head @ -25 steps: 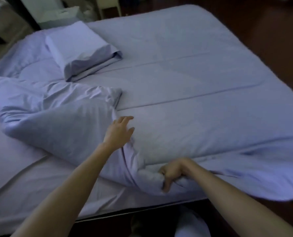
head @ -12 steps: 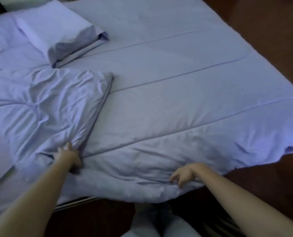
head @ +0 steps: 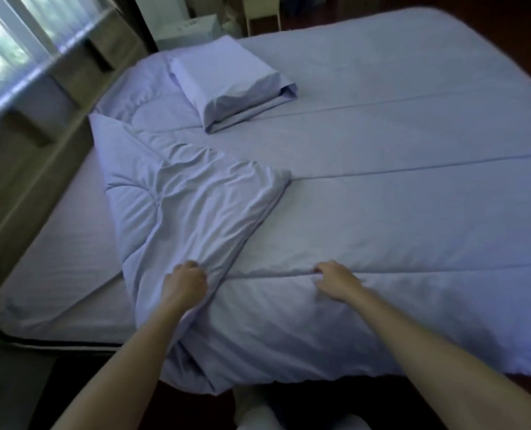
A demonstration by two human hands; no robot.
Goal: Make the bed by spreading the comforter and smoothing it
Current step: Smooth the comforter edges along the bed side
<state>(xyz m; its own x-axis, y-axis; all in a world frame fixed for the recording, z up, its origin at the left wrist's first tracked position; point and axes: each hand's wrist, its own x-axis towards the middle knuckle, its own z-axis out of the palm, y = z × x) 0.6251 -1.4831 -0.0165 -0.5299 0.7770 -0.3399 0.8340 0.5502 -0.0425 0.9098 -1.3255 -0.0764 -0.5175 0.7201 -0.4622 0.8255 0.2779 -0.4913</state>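
Observation:
A pale lilac comforter (head: 397, 212) covers most of the bed and hangs over the near edge. Its left part is folded back on itself as a wrinkled flap (head: 193, 206). My left hand (head: 185, 282) is closed on the lower end of that flap, bunching the fabric. My right hand (head: 335, 279) rests on the comforter at a stitched seam, fingers curled against the cloth; whether it pinches the fabric I cannot tell. A pillow (head: 230, 80) lies on the comforter near the head of the bed.
The bare mattress sheet (head: 59, 259) shows at the left. A wooden headboard shelf (head: 41, 125) and a bright window (head: 6, 48) run along the left. A white box (head: 193, 29) and chair legs stand beyond the bed. Dark floor lies at right and near.
My left hand went from resting open on the flap to gripping its lower end. My right hand let go of the near edge and moved up onto the seam. The view tilted up.

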